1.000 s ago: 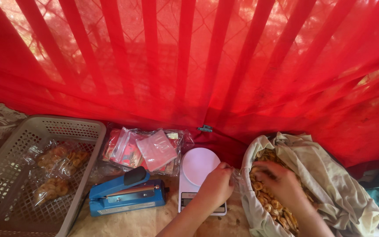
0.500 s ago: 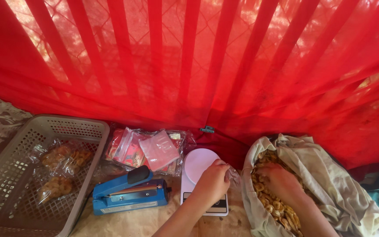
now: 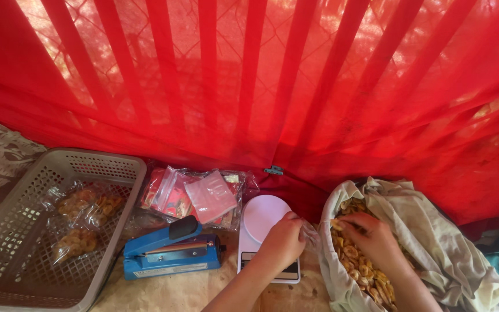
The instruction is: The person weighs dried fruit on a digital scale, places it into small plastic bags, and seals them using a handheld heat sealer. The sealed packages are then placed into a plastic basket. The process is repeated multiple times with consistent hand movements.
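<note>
The left hand is closed in a pinch on a thin clear bag, holding it over the white scale at that scale's right edge, just beside the sack. The right hand lies inside the sack, fingers curled among the banana chips; whether it grips any cannot be told. The sack is pale cloth, open at the top, standing right of the scale. A blue sealer lies on the surface left of the scale. Behind the sealer rests a stack of empty packets. At far left a grey basket contains filled chip bags. A red curtain hangs behind everything.
</note>
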